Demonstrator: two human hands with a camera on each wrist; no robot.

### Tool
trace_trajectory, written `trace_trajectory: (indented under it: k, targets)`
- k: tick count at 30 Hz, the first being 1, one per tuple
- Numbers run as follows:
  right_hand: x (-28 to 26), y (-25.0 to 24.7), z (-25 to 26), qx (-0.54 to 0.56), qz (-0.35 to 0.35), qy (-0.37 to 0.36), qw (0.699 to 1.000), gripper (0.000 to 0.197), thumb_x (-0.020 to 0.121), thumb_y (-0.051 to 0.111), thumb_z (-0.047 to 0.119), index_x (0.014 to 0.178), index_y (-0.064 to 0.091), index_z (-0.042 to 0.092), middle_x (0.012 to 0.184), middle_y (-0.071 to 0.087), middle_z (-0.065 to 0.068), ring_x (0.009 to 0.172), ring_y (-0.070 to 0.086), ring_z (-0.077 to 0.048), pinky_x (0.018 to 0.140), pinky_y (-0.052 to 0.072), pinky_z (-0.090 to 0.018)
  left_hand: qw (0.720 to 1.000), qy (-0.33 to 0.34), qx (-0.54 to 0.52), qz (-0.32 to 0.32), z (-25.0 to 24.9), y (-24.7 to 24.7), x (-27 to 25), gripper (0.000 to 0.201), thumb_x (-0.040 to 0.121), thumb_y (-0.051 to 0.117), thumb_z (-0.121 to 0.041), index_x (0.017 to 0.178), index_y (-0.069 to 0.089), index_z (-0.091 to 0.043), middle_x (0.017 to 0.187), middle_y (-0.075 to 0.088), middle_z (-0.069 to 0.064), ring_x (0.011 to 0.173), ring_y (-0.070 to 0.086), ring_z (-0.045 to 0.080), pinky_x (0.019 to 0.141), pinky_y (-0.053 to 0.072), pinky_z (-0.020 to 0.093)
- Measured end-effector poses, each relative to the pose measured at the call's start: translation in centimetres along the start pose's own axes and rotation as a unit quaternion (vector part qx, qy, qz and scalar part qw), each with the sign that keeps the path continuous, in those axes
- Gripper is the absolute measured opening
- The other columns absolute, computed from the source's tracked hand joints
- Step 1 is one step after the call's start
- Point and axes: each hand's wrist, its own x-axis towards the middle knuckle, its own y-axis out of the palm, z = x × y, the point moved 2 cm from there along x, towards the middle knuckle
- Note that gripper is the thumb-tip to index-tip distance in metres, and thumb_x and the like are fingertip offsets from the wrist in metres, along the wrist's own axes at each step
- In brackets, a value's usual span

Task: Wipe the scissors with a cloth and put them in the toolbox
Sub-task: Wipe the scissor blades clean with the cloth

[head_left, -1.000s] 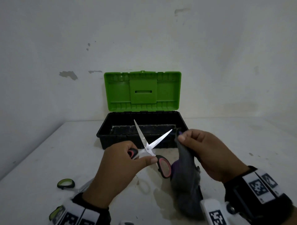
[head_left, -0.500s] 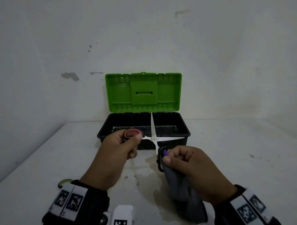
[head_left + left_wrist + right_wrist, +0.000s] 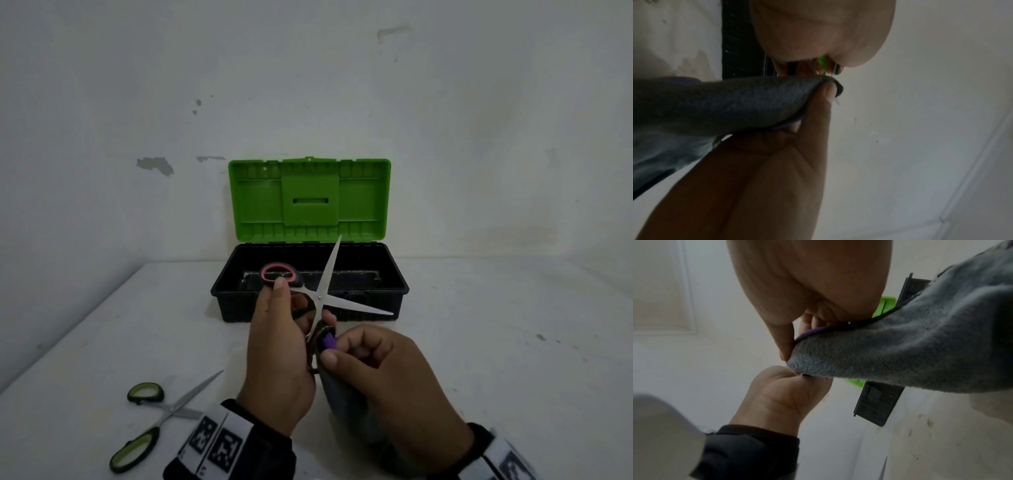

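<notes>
Now raised nearer the toolbox: red-handled scissors, blades spread, gripped by left hand; grey cloth pinched by right hand.

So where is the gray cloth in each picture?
Head: the gray cloth hangs low center, pinched by the right hand.
Left wrist: cloth crosses the left middle.
Right wrist: cloth fills the right side.
Shared landmark: the toolbox, black edge behind the cloth.
</notes>
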Motion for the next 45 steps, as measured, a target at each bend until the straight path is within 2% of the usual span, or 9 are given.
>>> trace_trajectory:
  k: [5, 7, 12, 17, 21, 27, 37, 41, 45]
  targets:
    - [-0.5, -3.6, -0.2, -0.023, 0.043, 0.051, 0.997, 0.011, 0.073, 0.081, 0.019, 0.073, 0.072, 0.013, 0.069, 0.074, -0.001, 0.063, 0.066, -0.008, 0.057, 0.048, -0.016, 0.993, 0.075, 0.090, -0.012, -1.4, -0.9, 0.6, 0.026, 0.104, 0.039, -0.033, 0.087, 0.051, -0.016, 0.065, 0.048, -0.001, 0.049, 0.053, 0.019, 0.048, 0.042, 0.030]
    - [0.3, -5.8, -0.5, -0.035, -0.014, 0.049, 0.998, 0.017, 0.069, 0.080, 0.026, 0.071, 0.073, 0.010, 0.064, 0.071, -0.004, 0.058, 0.061, -0.010, 0.053, 0.045, -0.016, 0.987, 0.097, 0.127, -0.001, -1.8, -1.3, 0.7, 0.028, 0.104, 0.038, -0.031, 0.083, 0.049, -0.016, 0.063, 0.044, -0.002, 0.048, 0.052, 0.020, 0.047, 0.043, 0.029]
    - [3.2, -9.0, 1.2, -0.077, -0.168, -0.045, 0.982, 0.011, 0.082, 0.077, 0.016, 0.075, 0.074, 0.008, 0.063, 0.072, 0.000, 0.056, 0.062, -0.003, 0.052, 0.048, -0.013, 0.972, 0.128, 0.194, 0.032, -1.5, -1.3, 0.2, 0.030, 0.104, 0.039, -0.028, 0.078, 0.046, -0.014, 0.054, 0.043, -0.005, 0.046, 0.052, 0.021, 0.047, 0.044, 0.027]
    - [3.9, -5.6, 3.2, -0.116, -0.112, -0.127, 0.979, 0.007, 0.079, 0.080, 0.017, 0.074, 0.075, 0.017, 0.067, 0.074, -0.001, 0.058, 0.064, -0.007, 0.057, 0.051, -0.016, 0.953, 0.161, 0.251, 0.060, -1.3, -0.8, -0.6, 0.029, 0.104, 0.038, -0.028, 0.087, 0.052, -0.010, 0.047, 0.050, -0.004, 0.050, 0.055, 0.026, 0.052, 0.045, 0.036]
    - [3.4, -2.3, 3.0, -0.172, -0.061, -0.171, 0.968, 0.008, 0.078, 0.082, 0.018, 0.076, 0.074, 0.019, 0.069, 0.072, 0.001, 0.060, 0.065, -0.009, 0.056, 0.052, -0.017, 0.946, 0.172, 0.268, 0.053, -1.2, -0.9, -0.4, 0.031, 0.104, 0.038, -0.029, 0.090, 0.053, -0.005, 0.058, 0.044, 0.006, 0.046, 0.050, 0.019, 0.045, 0.045, 0.024]
    - [3.2, -0.5, 1.6, -0.205, -0.113, -0.204, 0.950, 0.015, 0.076, 0.084, 0.022, 0.073, 0.069, 0.025, 0.068, 0.065, 0.014, 0.069, 0.062, -0.004, 0.061, 0.045, -0.007, 0.930, 0.196, 0.303, 0.064, -1.2, -1.2, -0.3, 0.028, 0.103, 0.038, -0.029, 0.086, 0.051, -0.011, 0.055, 0.044, -0.001, 0.043, 0.047, 0.013, 0.044, 0.046, 0.025]
    - [4.3, -0.6, 1.7, -0.139, -0.164, -0.153, 0.965, 0.022, 0.078, 0.083, 0.025, 0.066, 0.067, 0.014, 0.062, 0.066, 0.003, 0.057, 0.061, -0.009, 0.052, 0.047, -0.013, 0.934, 0.201, 0.286, 0.078, -1.5, -0.9, -0.7, 0.031, 0.104, 0.037, -0.027, 0.087, 0.046, -0.002, 0.051, 0.037, -0.005, 0.038, 0.035, 0.006, 0.042, 0.043, 0.034]
    - [3.9, -0.1, 1.6, -0.147, -0.152, -0.149, 0.966, 0.022, 0.079, 0.083, 0.028, 0.068, 0.068, 0.017, 0.063, 0.068, 0.002, 0.059, 0.065, -0.014, 0.056, 0.056, -0.028, 0.943, 0.194, 0.260, 0.072, -1.4, -1.0, -0.4, 0.033, 0.104, 0.037, -0.025, 0.089, 0.045, 0.002, 0.051, 0.032, -0.005, 0.040, 0.032, 0.008, 0.040, 0.041, 0.027]
    - [4.7, -1.0, 1.5, -0.161, -0.208, -0.160, 0.951, 0.025, 0.078, 0.082, 0.030, 0.063, 0.066, 0.018, 0.058, 0.065, 0.005, 0.054, 0.059, -0.005, 0.050, 0.043, -0.011, 0.946, 0.187, 0.255, 0.071, -1.0, -0.9, -0.2, 0.033, 0.104, 0.037, -0.026, 0.089, 0.046, 0.002, 0.054, 0.032, -0.004, 0.041, 0.032, 0.009, 0.041, 0.041, 0.029]
